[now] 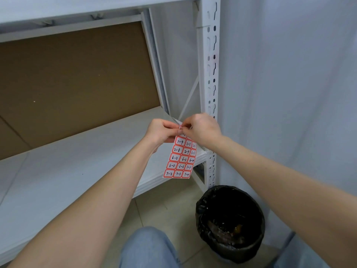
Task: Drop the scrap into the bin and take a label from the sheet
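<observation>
Red-edged label sheet (180,158), 1, pinched by 2 hands: left (161,132), right (201,130).

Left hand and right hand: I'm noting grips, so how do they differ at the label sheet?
The left hand holds the top of the label sheet, which hangs below it; the right hand pinches a single small label at the sheet's top edge. The left hand is over the white shelf; the right is by the slotted upright. Both have curled fingers.

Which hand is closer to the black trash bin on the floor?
The right hand. It is above the trash bin, almost over its left rim. The left hand is farther to the left. Both pinch the top of the sticker sheet.
</observation>
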Tool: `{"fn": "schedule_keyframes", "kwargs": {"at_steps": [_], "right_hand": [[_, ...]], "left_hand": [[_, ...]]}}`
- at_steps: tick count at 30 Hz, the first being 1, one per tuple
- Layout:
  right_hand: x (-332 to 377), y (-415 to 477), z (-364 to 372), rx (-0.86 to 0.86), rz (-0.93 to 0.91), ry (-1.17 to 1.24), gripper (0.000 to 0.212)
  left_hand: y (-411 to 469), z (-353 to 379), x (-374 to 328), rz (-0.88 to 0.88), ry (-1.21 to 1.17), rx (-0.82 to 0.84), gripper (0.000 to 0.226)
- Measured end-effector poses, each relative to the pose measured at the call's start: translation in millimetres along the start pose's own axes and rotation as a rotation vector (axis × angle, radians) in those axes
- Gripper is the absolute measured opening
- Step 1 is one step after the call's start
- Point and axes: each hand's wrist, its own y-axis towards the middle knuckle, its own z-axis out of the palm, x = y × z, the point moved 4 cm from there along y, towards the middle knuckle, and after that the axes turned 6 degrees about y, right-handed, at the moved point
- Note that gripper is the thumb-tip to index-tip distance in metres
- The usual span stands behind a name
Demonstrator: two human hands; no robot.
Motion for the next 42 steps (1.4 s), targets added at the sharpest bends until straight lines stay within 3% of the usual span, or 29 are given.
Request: {"fn": "schedule_keyframes", "kwargs": {"at_steps": [11, 21, 27, 32, 36, 39, 42], "right_hand": [[-7.5, 9.3, 4.3, -0.091, 0.119, 0.13, 0.019], [-11.1, 30.8, 21.7, -0.154, 0.432, 0.754, 0.012], [-12.0, 45.2, 34.3, -0.181, 0.575, 0.957, 0.013], [-12.4, 54.0, 39.7, -0.209, 0.629, 1.02, 0.013], [-16.1, 61.8, 45.9, -0.216, 0.589, 0.919, 0.012], [-18.6, 68.0, 51.8, -0.199, 0.545, 0.863, 0.012], [-20.5, 68.9, 50.9, -0.204, 0.5, 0.775, 0.012]], "left_hand": [[5.2, 1.7, 7.3, -0.071, -0.079, -0.04, 0.005], [17.9, -12.0, 21.9, -0.166, -0.236, -0.169, 0.008], [30.5, -21.4, 34.6, -0.211, -0.313, -0.222, 0.019], [43.9, -26.0, 49.7, -0.274, -0.378, -0.283, 0.019], [55.0, -29.6, 62.0, -0.33, -0.395, -0.306, 0.014], [66.5, -34.3, 71.4, -0.371, -0.412, -0.333, 0.034], [71.3, -39.5, 76.4, -0.378, -0.233, -0.404, 0.053]]}}
